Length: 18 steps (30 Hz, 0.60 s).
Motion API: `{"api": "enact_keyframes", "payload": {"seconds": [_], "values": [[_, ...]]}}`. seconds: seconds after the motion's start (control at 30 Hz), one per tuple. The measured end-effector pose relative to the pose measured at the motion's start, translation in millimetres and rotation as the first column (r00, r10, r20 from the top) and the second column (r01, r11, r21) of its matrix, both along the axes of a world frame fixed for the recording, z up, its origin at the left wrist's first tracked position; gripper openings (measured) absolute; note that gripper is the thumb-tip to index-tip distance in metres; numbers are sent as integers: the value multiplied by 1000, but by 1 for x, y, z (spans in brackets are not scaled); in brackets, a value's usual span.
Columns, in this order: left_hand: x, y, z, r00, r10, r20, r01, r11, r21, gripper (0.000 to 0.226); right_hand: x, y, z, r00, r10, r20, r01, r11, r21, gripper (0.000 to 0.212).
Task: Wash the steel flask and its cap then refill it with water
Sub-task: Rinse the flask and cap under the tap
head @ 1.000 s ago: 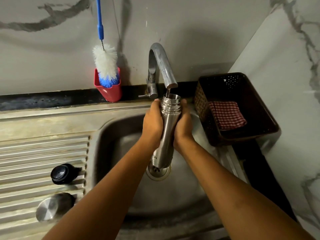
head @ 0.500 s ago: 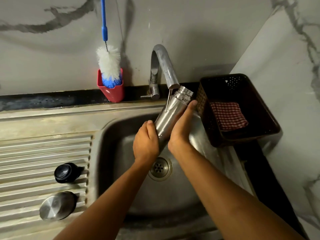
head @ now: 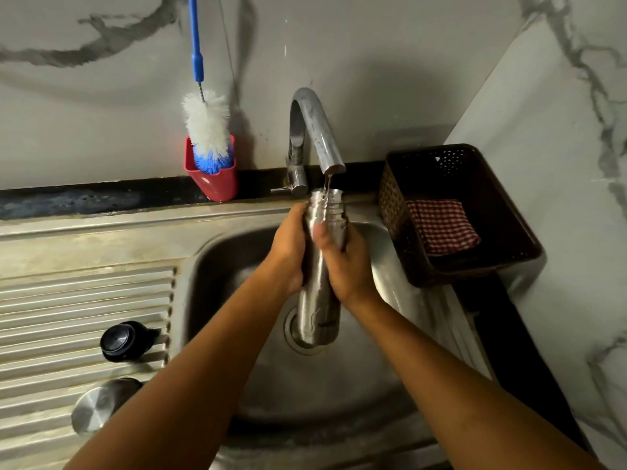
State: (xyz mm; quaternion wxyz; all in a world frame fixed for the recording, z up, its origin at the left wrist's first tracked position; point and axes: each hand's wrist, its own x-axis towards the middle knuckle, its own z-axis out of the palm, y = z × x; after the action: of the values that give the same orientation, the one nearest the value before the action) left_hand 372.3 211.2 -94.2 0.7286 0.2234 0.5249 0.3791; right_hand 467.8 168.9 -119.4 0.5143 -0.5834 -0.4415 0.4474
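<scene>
The steel flask [head: 317, 310] stands upright over the sink basin [head: 230, 266], its open threaded mouth right under the tap spout [head: 319, 130]. A thin stream of water runs into it. My left hand [head: 288, 245] grips the flask's upper body from the left and my right hand [head: 346, 266] wraps it from the right, thumb across the front. On the ribbed drainboard [head: 68, 300] to the left lie a black inner cap [head: 124, 340] and a steel outer cap [head: 98, 403].
A red cup [head: 217, 183] holding a blue-handled white bottle brush [head: 207, 123] stands on the dark ledge behind the sink. A dark plastic basket [head: 475, 266] with a red checked cloth [head: 441, 225] sits at the right, against the marble wall.
The flask went from upright under the tap to tilted right, and is now back upright under the running water. My left hand slid down its body and returned to the upper part.
</scene>
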Motion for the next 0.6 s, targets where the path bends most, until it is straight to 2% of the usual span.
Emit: {"api": "enact_keyframes", "payload": {"seconds": [0.07, 0.13, 0.23, 0.27, 0.33, 0.37, 0.43, 0.47, 0.5, 0.6], "values": [[-9, 2, -5, 996, -49, 69, 52, 998, -46, 48, 10, -3, -13, 975, 139, 174, -144, 989, 17, 65], [-16, 3, -9, 993, -82, 80, 86, 995, -52, 51, 17, -1, -14, 920, 233, 314, -232, 972, -41, 73], [-22, 4, -15, 994, -61, 92, 65, 997, -39, 49, 17, 3, -13, 746, 194, 637, -143, 981, -131, 83], [-23, 3, -17, 995, -69, 79, 71, 997, -27, 50, 15, 4, -13, 717, 161, 678, -85, 986, -145, 82], [-24, 3, -21, 993, -117, 23, 116, 993, 22, 57, 13, 7, -19, 757, 125, 641, -16, 985, -173, 76], [-24, 3, -21, 990, -139, -5, 139, 989, 48, 60, 15, 10, -21, 824, 126, 553, -10, 978, -207, 73], [-25, 2, -21, 985, -164, -59, 168, 982, 87, 68, 19, 15, -26, 959, 133, 251, -54, 953, -298, 67], [-25, 1, -21, 984, -163, -70, 169, 980, 100, 71, 21, 15, -28, 977, 140, 163, -83, 946, -313, 65], [-26, 1, -23, 985, -160, -71, 167, 980, 109, 73, 22, 16, -31, 971, 151, 184, -89, 948, -306, 65], [-30, 0, -30, 986, -152, -63, 158, 982, 100, 76, 23, 14, -36, 871, 208, 444, -78, 953, -293, 72]]}}
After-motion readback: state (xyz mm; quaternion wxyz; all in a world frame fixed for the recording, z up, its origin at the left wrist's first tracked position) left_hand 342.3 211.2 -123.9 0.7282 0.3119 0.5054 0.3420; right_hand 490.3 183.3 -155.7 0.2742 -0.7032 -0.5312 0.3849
